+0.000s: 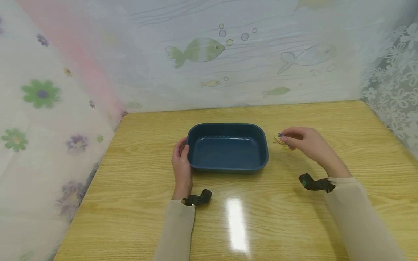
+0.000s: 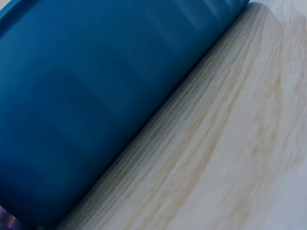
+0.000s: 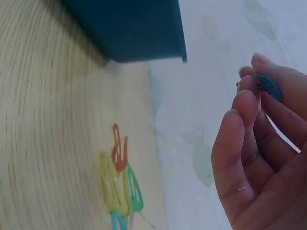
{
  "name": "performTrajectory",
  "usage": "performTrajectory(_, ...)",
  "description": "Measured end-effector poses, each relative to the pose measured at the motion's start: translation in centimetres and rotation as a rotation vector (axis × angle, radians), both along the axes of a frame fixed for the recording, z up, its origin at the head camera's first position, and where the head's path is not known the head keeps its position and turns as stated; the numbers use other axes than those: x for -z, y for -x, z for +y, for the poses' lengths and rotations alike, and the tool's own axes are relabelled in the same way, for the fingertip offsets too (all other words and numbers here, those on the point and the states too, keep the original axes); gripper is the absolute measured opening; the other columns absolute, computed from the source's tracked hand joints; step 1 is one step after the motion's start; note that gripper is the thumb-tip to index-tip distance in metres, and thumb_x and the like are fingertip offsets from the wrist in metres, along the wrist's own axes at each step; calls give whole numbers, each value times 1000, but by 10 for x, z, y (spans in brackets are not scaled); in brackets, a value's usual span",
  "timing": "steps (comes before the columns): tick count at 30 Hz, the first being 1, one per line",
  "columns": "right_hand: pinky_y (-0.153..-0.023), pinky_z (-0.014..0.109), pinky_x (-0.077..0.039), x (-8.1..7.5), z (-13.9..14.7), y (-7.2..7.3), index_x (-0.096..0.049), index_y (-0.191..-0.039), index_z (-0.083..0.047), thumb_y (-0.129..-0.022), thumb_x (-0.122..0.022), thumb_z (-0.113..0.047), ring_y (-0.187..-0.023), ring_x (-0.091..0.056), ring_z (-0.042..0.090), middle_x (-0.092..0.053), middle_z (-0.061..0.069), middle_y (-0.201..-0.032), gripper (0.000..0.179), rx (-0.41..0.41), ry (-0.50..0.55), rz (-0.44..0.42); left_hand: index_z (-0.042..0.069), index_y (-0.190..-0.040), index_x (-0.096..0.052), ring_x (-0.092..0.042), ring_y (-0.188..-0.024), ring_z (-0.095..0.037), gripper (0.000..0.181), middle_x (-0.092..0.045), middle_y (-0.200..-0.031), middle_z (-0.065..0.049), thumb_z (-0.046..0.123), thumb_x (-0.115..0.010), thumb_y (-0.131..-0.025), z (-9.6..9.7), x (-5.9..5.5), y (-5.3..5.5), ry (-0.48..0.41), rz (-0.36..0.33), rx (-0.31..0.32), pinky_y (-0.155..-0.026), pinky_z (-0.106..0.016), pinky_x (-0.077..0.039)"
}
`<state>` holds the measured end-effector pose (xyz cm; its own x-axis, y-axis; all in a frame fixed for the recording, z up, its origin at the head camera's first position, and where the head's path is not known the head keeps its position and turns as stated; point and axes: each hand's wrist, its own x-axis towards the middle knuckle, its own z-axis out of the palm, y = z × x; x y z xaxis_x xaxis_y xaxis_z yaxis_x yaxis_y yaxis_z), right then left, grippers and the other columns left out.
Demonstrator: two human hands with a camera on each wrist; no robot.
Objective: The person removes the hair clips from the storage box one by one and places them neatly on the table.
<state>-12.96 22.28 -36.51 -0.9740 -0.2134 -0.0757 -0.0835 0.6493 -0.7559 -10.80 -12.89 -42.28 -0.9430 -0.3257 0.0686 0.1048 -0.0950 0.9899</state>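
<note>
A dark blue rectangular tub (image 1: 227,169) stands on the wooden table, its inside bare. My left hand (image 1: 181,163) holds the tub's left end, thumb at the rim and the other fingers along the outer wall. In the left wrist view the tub's side wall (image 2: 96,96) fills the upper left. To the right of the tub, my right hand (image 1: 305,143) pinches a small teal clip (image 3: 269,87) between thumb and fingertips; the fingers hide much of it. Below that hand lies a small pile of coloured clips: an orange one (image 3: 120,155), a yellow one (image 3: 112,187) and a green one (image 3: 135,189) among them.
The wooden table (image 1: 130,203) reaches back to a hanging sheet (image 1: 147,72) printed with fish. Flowered sheets hang at left and right. Black camera mounts sit on both wrists, and a bright reflection (image 1: 236,224) shows on the table in front.
</note>
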Motion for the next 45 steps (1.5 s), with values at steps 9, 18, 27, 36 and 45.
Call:
performTrajectory(9, -74, 41, -43, 12, 18, -9, -57, -116, -14, -86, -49, -47, -84, -55, 27, -59, 11, -100, 45, 94, 14, 28, 5, -124, -47, -43, -114, -12, 31, -48, -124, -5, 15, -42, -95, 0, -1, 0, -5, 0, 2, -96, -27, -32)
performTrajectory(18, -73, 41, -41, 21, 32, -12, -54, -120, -10, -86, -44, -53, -85, -57, 25, -61, 14, -100, 56, 157, -68, -8, 5, -124, -47, -43, -114, -13, 31, -48, -123, -5, 14, -42, -95, 2, 1, 1, -21, 0, 1, -96, -28, -32)
performTrajectory(27, -77, 49, -38, 32, 47, -9, -55, -118, -7, -90, -42, -48, -92, -55, 32, -61, 19, -103, 51, 132, -192, -22, 12, -121, -50, -44, -112, -9, 29, -51, -120, 2, 21, -45, -94, -3, 21, 11, -9, 36, -6, -96, -27, -32)
performTrajectory(36, -84, 54, -34, 42, 52, -7, -60, -110, -5, -90, -50, -33, -105, -46, 39, -54, 23, -114, 36, 37, -293, 52, 4, -125, -46, -42, -116, -12, 32, -48, -125, -4, 14, -42, -95, -3, 1, 2, -12, 12, 4, -98, -28, -30)
performTrajectory(45, -76, 49, -38, 48, 59, -7, -54, -114, -5, -89, -54, -29, -92, -52, 30, -58, 14, -98, 34, 30, -306, 13, 2, -124, -46, -41, -117, -20, 32, -47, -125, -9, 12, -41, -95, 0, -2, 1, -18, 8, 1, -96, -29, -32)
